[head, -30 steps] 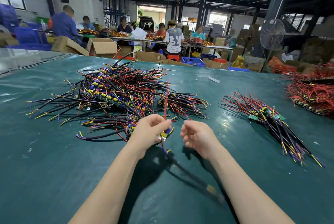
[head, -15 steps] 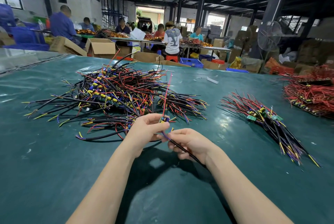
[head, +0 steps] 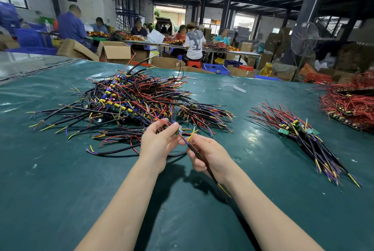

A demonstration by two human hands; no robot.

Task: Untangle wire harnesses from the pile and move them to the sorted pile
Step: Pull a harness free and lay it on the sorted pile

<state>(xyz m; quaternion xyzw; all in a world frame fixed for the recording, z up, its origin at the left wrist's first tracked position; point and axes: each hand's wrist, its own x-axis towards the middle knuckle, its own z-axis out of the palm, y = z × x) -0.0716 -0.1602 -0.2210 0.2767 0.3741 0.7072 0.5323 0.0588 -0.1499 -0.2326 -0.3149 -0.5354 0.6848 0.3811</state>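
Observation:
A big tangled pile of wire harnesses (head: 129, 101), black, red, yellow and blue, lies on the green table (head: 50, 180) ahead and to the left. The sorted pile (head: 303, 135) lies lined up at the right. Both hands hold one harness (head: 199, 156) just in front of the tangled pile. My left hand (head: 157, 143) pinches its small green board end. My right hand (head: 210, 155) grips its black sleeved cable, which runs back under my right wrist and ends in yellow tips.
A heap of red wires with boards (head: 350, 105) sits at the far right edge. A small white strip (head: 239, 89) lies on the table behind. Beyond the table are cardboard boxes (head: 115, 50), blue crates, a standing fan (head: 303, 38) and seated people working.
My right hand went from apart to gripping the harness's black cable. The red wire that stood up from my left hand is down. Both hands stay in front of the tangled pile.

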